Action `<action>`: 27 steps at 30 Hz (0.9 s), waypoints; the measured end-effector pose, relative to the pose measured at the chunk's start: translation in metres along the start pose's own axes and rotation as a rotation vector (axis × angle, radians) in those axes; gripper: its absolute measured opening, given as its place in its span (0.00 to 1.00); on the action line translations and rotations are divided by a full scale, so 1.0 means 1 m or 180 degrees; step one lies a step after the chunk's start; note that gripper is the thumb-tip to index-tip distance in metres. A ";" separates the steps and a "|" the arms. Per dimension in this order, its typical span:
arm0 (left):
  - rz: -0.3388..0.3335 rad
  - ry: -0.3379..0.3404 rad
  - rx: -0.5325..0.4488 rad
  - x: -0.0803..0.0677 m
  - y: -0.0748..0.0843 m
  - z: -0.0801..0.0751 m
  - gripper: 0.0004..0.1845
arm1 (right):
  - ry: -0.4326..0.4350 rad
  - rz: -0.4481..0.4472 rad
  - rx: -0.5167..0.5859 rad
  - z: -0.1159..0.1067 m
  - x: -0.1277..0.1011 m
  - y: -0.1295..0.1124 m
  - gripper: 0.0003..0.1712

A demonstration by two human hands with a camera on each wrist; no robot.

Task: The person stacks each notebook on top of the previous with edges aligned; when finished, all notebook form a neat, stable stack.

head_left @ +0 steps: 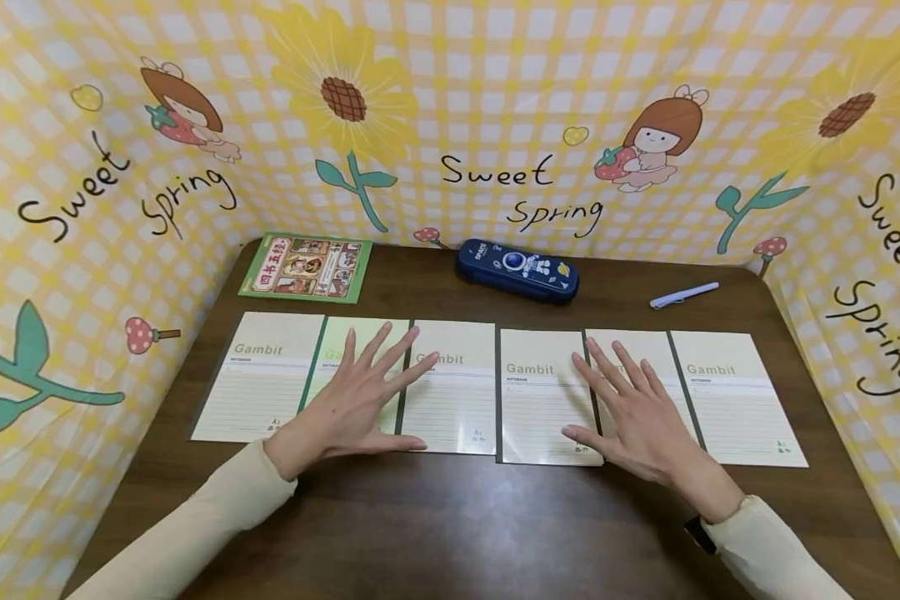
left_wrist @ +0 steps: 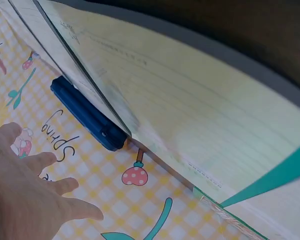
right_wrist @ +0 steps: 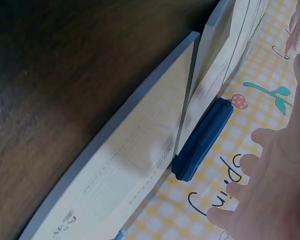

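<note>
Several cream "Gambit" notebooks lie side by side in a row across the dark table [head_left: 450, 517]. My left hand [head_left: 360, 400] is spread flat, fingers straight, over the second notebook [head_left: 336, 340] and the edge of the third notebook [head_left: 457, 392]. My right hand [head_left: 633, 412] is spread the same way over the fourth notebook [head_left: 540, 400] and the fifth notebook [head_left: 648, 346]. Neither hand grips anything. The left wrist view shows the left hand [left_wrist: 20, 195] beside a notebook page [left_wrist: 180, 110]. The right hand [right_wrist: 275, 185] appears near another notebook [right_wrist: 135, 155] in the right wrist view.
A blue pencil case [head_left: 516, 269] lies behind the row at the middle. A green picture book [head_left: 306, 267] sits at the back left, and a pale pen [head_left: 684, 294] at the back right. A yellow checked backdrop [head_left: 495, 100] walls three sides.
</note>
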State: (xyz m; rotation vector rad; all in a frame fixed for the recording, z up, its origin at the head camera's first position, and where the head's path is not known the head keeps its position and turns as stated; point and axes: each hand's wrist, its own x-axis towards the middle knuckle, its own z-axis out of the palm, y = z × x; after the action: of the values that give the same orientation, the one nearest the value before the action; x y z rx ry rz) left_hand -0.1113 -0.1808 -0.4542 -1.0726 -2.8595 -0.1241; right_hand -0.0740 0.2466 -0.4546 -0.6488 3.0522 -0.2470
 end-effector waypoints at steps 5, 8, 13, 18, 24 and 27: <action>-0.0008 -0.0051 0.0008 0.000 0.002 0.002 0.61 | 0.0008 -0.0011 0.0017 0.003 0.000 -0.001 0.57; -0.0019 -0.0073 -0.0037 0.000 0.003 0.003 0.61 | 0.0006 0.0017 0.0047 0.005 0.000 -0.002 0.57; -0.0114 -0.0149 -0.0506 -0.002 0.008 0.005 0.55 | 0.0011 0.0081 0.0327 0.007 -0.004 -0.007 0.55; -0.0287 -0.0264 -0.1528 -0.003 0.022 0.005 0.51 | 0.0146 0.0178 0.0647 0.012 -0.007 -0.012 0.51; -0.0233 -0.0363 -0.1964 0.002 0.050 0.013 0.47 | 0.0087 0.0491 0.1058 0.023 -0.017 -0.014 0.50; 0.0044 -0.0415 -0.1868 0.005 0.066 0.020 0.45 | -0.0022 0.0535 0.1152 0.028 -0.027 -0.018 0.49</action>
State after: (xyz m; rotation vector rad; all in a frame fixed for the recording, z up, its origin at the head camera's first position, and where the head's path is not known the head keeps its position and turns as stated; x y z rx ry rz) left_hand -0.0725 -0.1254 -0.4701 -1.2138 -3.0037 -0.9749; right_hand -0.0409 0.2368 -0.4802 -0.3678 2.9151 -0.7643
